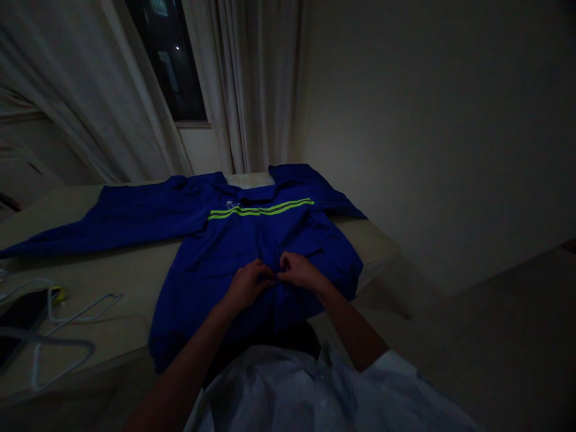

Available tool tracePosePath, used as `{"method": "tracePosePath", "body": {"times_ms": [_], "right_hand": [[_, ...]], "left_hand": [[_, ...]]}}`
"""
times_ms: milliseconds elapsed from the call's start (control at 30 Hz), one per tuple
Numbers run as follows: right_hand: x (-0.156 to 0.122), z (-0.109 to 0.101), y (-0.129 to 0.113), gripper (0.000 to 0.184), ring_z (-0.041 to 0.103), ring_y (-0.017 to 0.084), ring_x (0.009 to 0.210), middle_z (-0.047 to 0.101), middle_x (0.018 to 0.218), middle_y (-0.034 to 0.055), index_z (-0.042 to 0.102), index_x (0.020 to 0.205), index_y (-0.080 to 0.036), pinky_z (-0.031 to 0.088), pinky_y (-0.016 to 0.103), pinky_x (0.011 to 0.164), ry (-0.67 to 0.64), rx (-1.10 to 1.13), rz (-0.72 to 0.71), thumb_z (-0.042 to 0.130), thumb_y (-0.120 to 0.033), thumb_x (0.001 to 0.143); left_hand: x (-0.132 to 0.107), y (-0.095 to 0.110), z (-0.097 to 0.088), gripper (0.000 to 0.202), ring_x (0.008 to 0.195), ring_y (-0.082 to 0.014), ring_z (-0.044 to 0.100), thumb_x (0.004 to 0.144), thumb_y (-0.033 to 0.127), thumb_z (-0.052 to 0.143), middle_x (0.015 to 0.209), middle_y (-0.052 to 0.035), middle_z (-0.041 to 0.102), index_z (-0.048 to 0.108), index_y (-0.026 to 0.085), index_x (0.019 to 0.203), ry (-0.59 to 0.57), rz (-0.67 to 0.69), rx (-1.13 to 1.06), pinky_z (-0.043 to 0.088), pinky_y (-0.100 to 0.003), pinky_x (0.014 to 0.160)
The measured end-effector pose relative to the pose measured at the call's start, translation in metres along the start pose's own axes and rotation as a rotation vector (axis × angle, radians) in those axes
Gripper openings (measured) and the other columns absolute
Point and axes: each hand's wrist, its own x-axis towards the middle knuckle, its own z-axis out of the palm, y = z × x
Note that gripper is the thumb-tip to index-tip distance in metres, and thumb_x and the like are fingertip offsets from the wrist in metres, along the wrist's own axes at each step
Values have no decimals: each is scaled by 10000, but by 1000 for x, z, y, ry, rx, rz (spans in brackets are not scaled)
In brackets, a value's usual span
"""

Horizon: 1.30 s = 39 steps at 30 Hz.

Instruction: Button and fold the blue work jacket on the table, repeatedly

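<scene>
A blue work jacket with two lime-green stripes across the chest lies spread flat on a pale table, one sleeve stretched out to the left. My left hand and my right hand meet at the middle of the jacket's front. Both have fingers curled in a pinch on the fabric along the front closure. What exactly sits between the fingertips is too dark to make out.
White wire hangers and a dark flat object lie on the table at the left. Curtains and a dark window stand behind the table. A bare wall and floor are to the right.
</scene>
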Motion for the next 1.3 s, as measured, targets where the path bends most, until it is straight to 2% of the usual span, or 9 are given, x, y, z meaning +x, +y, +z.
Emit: {"method": "tracePosePath", "body": {"times_ms": [233, 400, 567, 767, 867, 933, 1067, 1200, 1300], "right_hand": [[3, 0, 18, 209, 492, 97, 625, 555, 682, -86, 625, 839, -201, 337, 216, 595, -2, 211, -80, 763, -136, 697], [3, 2, 27, 157, 491, 97, 607, 561, 661, -77, 645, 827, -192, 350, 213, 581, -22, 340, -60, 748, -160, 712], [3, 2, 27, 179, 501, 97, 612, 565, 671, -77, 655, 865, -190, 368, 211, 590, -14, 312, -88, 719, -103, 722], [31, -6, -9, 143, 616, 140, 838, 665, 959, 3, 687, 1017, -220, 446, 256, 772, 171, -9, -269, 691, -170, 883], [60, -4, -24, 239, 636, 179, 901, 674, 1024, 33, 709, 998, -228, 460, 279, 794, 110, -181, -230, 836, -282, 803], [76, -2, -23, 277, 648, 194, 879, 699, 1003, 39, 724, 959, -223, 467, 283, 770, 44, -231, -174, 870, -254, 726], [87, 2, 0, 254, 673, 191, 808, 745, 892, 24, 751, 955, -196, 483, 277, 737, 91, -46, -136, 771, -153, 706], [85, 5, 21, 219, 687, 169, 762, 761, 853, 19, 761, 957, -179, 502, 263, 714, 209, 261, -113, 661, -164, 763], [84, 7, 23, 176, 663, 153, 674, 725, 741, -2, 750, 893, -183, 489, 252, 659, 226, 342, -89, 601, -181, 799]], "left_hand": [[11, 22, -14, 108, 1031, -222, 677, 923, 232, 661, 1106, -37, 691, 745, 258, 985, -154, 14, 202, 477, -309, 844], [20, 26, -19, 98, 989, -211, 667, 904, 187, 661, 1095, -45, 681, 677, 226, 992, -292, 30, 239, 481, -297, 816], [3, 24, -3, 156, 1041, -233, 601, 987, 140, 518, 1110, -62, 653, 623, 227, 1062, -128, 247, 406, 475, -352, 894], [-7, 28, 11, 238, 1018, -245, 626, 987, 91, 432, 1118, -97, 659, 608, 218, 1084, -95, 133, 375, 491, -377, 913], [0, 27, 9, 259, 1063, -257, 634, 944, 71, 465, 1168, -112, 659, 614, 220, 1096, -122, 115, 340, 491, -379, 929], [5, 23, 2, 208, 1037, -244, 649, 946, 106, 489, 1152, -102, 662, 620, 223, 1057, -163, 79, 255, 500, -356, 898], [18, 10, -22, 196, 942, -224, 666, 990, 183, 455, 1036, -78, 683, 639, 227, 941, -208, -16, 155, 501, -339, 854], [47, 1, -43, 150, 1030, -286, 649, 937, 210, 549, 1074, -112, 688, 691, 218, 986, -77, -47, 365, 489, -386, 886], [80, -7, -51, 183, 1109, -319, 636, 847, 216, 658, 1118, -122, 703, 731, 224, 1014, -32, -9, 388, 485, -393, 911]]}}
